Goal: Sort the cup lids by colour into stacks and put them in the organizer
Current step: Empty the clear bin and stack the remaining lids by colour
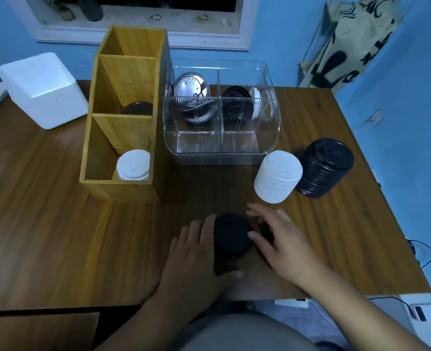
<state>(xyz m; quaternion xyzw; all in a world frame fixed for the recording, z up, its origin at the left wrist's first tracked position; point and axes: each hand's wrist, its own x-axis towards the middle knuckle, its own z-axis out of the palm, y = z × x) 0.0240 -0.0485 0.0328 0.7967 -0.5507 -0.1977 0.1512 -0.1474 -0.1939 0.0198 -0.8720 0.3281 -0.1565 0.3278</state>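
A short stack of black lids (232,235) stands on the wooden table (57,224) near its front edge. My left hand (196,252) cups the stack's left side, thumb curled round its front. My right hand (282,239) lies at the stack's right with fingers spread and thumb touching it; a dark lid (265,230) shows partly under its palm. Behind stand a tall white lid stack (277,176) and a tall black lid stack (324,168). The wooden organizer (92,138) holds white lids (133,164) in its front compartment and black lids (137,108) in the middle one.
A clear plastic organizer (222,150) stands behind the hands; its rear sections hold a printed lid (190,87), black lids (234,102) and white lids (256,102). A white box (42,89) sits far left. A printed bag (346,41) hangs at the right wall.
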